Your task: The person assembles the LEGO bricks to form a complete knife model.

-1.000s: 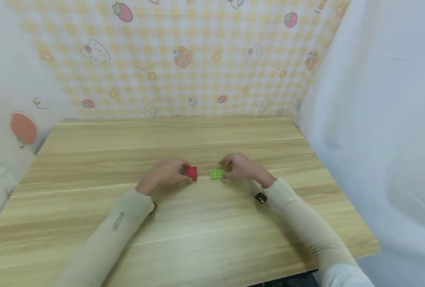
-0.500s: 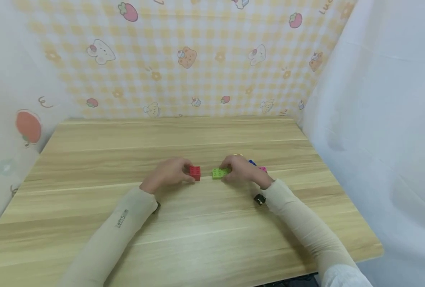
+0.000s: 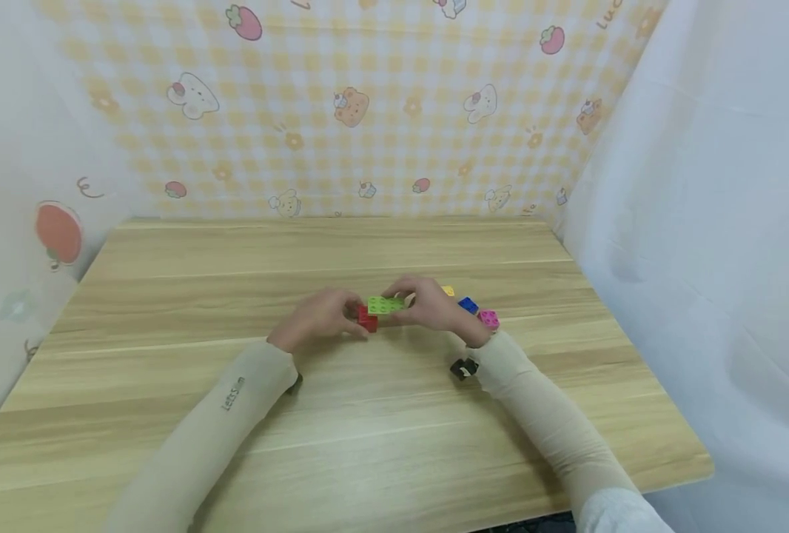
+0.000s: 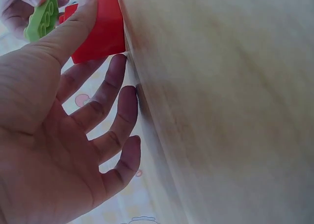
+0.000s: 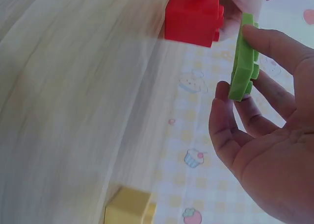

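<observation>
My left hand [image 3: 321, 317] grips a red building brick [image 3: 368, 320] between thumb and fingers on the wooden table. In the left wrist view the thumb lies along the near side of the red brick [image 4: 105, 30], and the lower fingers are loosely bent beside the tabletop. My right hand [image 3: 431, 305] pinches a flat lime-green building brick [image 3: 384, 305], held up off the table with its studs upward. From the right wrist view, the green brick [image 5: 243, 62] stands a little above the red brick's studs, with a gap between them.
Beyond and beside my right hand lie a yellow brick [image 3: 448, 291], a blue brick [image 3: 468, 305] and a pink brick [image 3: 489, 319] on the table [image 3: 341, 444]. A black object [image 3: 464, 369] shows by the right wrist. A patterned cloth [image 3: 394, 141] hangs behind.
My right hand has lifted the green brick off the table and moved it left toward the red brick. My left hand stays on the red brick. The yellow, blue and pink bricks have come into view.
</observation>
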A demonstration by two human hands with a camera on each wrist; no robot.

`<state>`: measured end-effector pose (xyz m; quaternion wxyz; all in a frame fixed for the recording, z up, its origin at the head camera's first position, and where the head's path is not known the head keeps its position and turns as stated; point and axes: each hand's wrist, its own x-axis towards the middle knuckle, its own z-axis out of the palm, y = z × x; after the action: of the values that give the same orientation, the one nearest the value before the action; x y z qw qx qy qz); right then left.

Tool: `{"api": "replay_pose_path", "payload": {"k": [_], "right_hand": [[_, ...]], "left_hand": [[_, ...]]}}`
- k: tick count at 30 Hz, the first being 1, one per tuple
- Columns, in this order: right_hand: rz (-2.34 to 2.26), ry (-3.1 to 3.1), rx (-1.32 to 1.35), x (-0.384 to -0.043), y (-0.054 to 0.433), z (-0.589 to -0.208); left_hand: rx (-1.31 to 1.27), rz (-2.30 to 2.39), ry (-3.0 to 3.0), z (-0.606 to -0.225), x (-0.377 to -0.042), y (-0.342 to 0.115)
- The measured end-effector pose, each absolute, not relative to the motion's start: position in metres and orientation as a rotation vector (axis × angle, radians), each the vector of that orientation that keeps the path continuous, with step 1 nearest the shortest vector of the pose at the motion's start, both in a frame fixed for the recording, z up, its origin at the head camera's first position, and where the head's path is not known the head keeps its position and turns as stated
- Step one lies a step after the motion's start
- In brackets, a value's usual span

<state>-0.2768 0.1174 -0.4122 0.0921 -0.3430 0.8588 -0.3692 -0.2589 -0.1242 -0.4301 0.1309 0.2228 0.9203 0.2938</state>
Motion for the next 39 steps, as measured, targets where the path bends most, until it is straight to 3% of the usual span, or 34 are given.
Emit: {"api": "replay_pose_path", "payload": {"k": [39], "right_hand": [[-1.072,2.561,-0.996,-0.277,0.084,-0.424]], "left_hand": [[0.584,0.894,2.618,-0.431,-0.261,-0.133]]}}
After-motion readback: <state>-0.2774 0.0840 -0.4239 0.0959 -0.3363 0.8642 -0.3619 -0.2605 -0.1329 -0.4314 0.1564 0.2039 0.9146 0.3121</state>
